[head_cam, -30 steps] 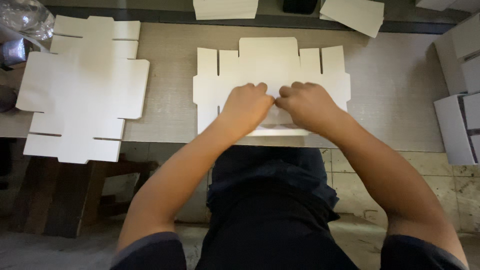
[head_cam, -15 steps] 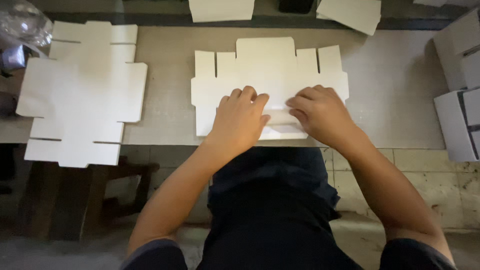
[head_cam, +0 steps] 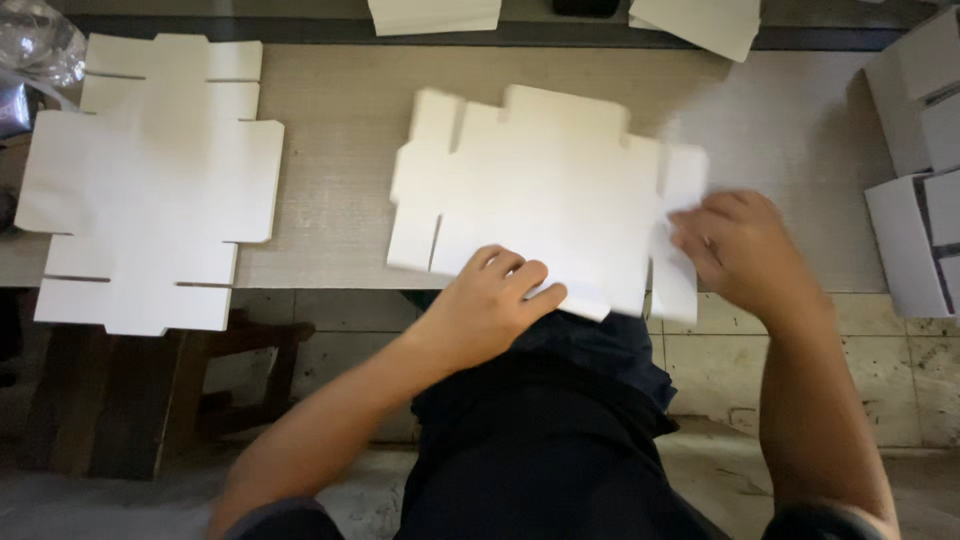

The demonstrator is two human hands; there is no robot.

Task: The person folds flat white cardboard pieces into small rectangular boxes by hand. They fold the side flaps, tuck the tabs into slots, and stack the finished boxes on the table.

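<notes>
Head view looks straight down on my two hands at a flat white cardboard cutout (head_cam: pixel 545 190) lying in the middle of the frame on the grey-beige surface (head_cam: pixel 340 150). Its long axis runs left to right, and its near edge hangs over the surface edge toward my lap. My left hand (head_cam: pixel 485 310) rests at the lower middle of the sheet, fingers (head_cam: pixel 520 280) curled loosely and pressing down on the near flap; I cannot tell whether they pinch the edge or only lie on it. My right hand (head_cam: pixel 740 250) is at the sheet's right end, fingers bent around the narrow side flap there, blurred, so how tightly they grip I cannot tell. The sheet lies ahead of and between both hands, with the left hand nearer its centre and the right at its outer tab. At the left of the frame sits a stack of flat cutouts (head_cam: pixel 150 180) of the same notched shape, plain white, well apart from my sheet. Along the right edge stand folded white boxes (head_cam: pixel 920 200), and more white sheets (head_cam: pixel 435 15) poke in at the top. Crumpled clear plastic (head_cam: pixel 40 45) sits at upper left.
</notes>
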